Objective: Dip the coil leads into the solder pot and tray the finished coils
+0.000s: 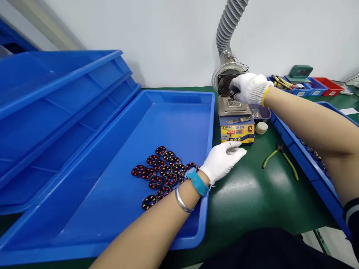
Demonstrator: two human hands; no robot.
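Note:
My right hand (pixel 249 88), in a white knit glove, is closed in a pinch on a small dark part (pixel 232 96). The part looks like a wound motor stator, though the fingers hide most of it. It is held just above the steel top of a solder pot (pixel 237 129) whose red display reads 426.5. My left hand (pixel 223 160), also gloved, hovers past the right rim of a blue tray (pixel 112 157), thumb and fingers apart with nothing between them. Several round stators (pixel 166 171) with red and copper-coloured windings lie in that tray, partly behind my left wrist.
An exhaust hood with a grey hose (pixel 230 24) stands behind the pot. Green-handled cutters (pixel 280 153) and a white round pad (pixel 261 127) lie on the green table (pixel 238 209). Stacked blue trays (pixel 61 108) rise at left; another blue tray (pixel 311 160) stands right.

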